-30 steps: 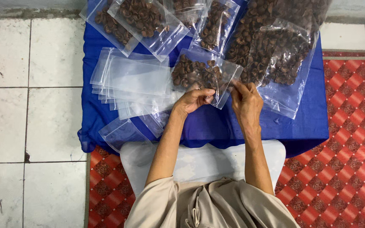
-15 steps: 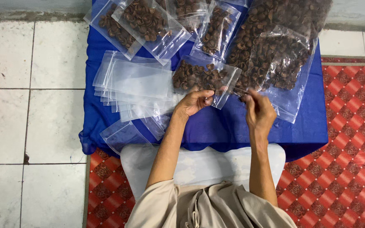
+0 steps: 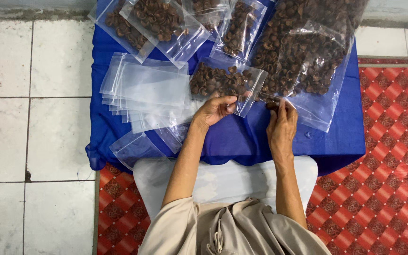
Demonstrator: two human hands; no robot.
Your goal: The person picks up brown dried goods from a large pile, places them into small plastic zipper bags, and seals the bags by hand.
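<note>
The person sits at a blue cloth [image 3: 336, 137] spread on the floor, and the step in hand looks like filling a small clear bag [image 3: 225, 82] with brown dried pieces. That bag lies just above the middle of the frame, part full, its open corner pinched in the left hand [image 3: 216, 108]: fingers curled, thumb on top, forearm running up from the lower middle. The right hand [image 3: 282, 125] stands a little to the right, fingers together and pointing up at the mouth of the big bag of brown pieces [image 3: 308, 61], which fills the upper right. It seems to nip a few pieces between fingertips and thumb, though from here I cannot tell for sure what it holds.

As I judge it, the next move calls for carrying those pieces left to the small bag's mouth while the left hand holds it open.

A fan of empty clear bags [image 3: 142, 89] lies left of centre, filled bags [image 3: 159, 23] along the top, red patterned mat [image 3: 383, 189] lower right.
</note>
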